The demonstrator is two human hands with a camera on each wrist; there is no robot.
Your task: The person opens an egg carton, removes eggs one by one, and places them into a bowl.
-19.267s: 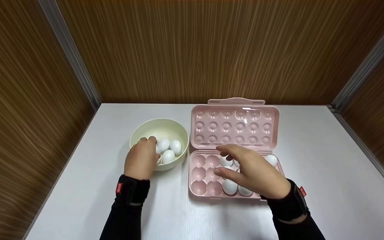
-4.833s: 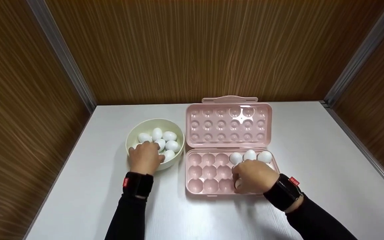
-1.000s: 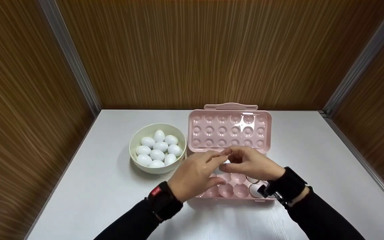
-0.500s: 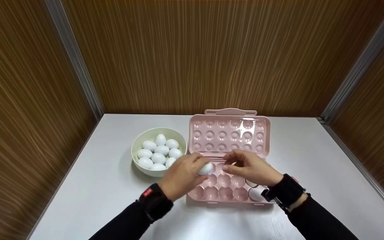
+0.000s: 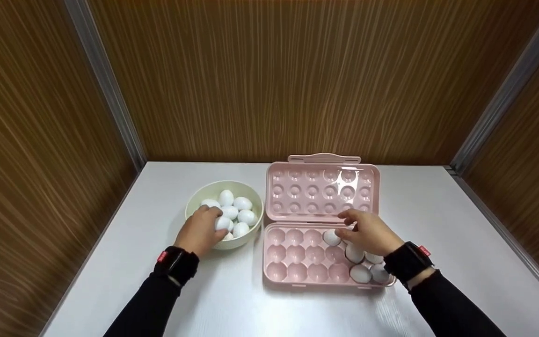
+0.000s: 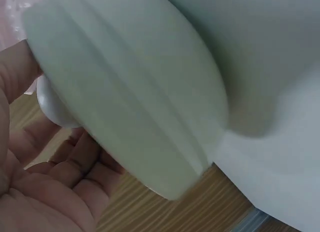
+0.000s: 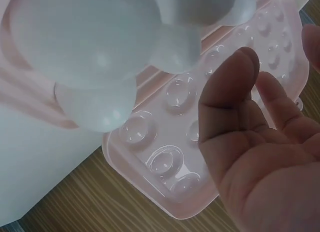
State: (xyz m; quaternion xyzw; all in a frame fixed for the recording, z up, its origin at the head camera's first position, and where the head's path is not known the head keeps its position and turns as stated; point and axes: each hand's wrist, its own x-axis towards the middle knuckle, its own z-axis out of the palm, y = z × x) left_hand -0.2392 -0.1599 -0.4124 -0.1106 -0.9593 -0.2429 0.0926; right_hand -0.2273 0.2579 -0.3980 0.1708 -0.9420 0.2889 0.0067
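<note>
In the head view my left hand (image 5: 200, 230) is at the near left rim of the pale green bowl (image 5: 193, 199), pinching a white egg (image 5: 222, 223) between thumb and fingers. The left wrist view shows this egg (image 6: 54, 107) beside the bowl's wall (image 6: 135, 101). Several other white eggs (image 5: 229, 212) lie in the bowl. My right hand (image 5: 371, 232) hovers over the right part of the pink egg carton (image 5: 269, 262), fingers loosely bent and holding nothing. Its thumb is beside an egg (image 5: 331, 238) in the back row. More eggs (image 5: 360, 274) sit in the right-hand cups, some hidden beneath the hand.
The carton's lid (image 5: 321, 192) lies folded back behind its base, with a handle flap (image 5: 324, 159) at its far edge. Both containers stand on a white table (image 5: 232, 299). Wood-grained panels (image 5: 269, 79) enclose the back and sides.
My left hand has carried an egg from the carton leftward to the bowl, after both hands met at it. My right hand has shifted right. Since the oldest frame, the carton holds fewer eggs.
</note>
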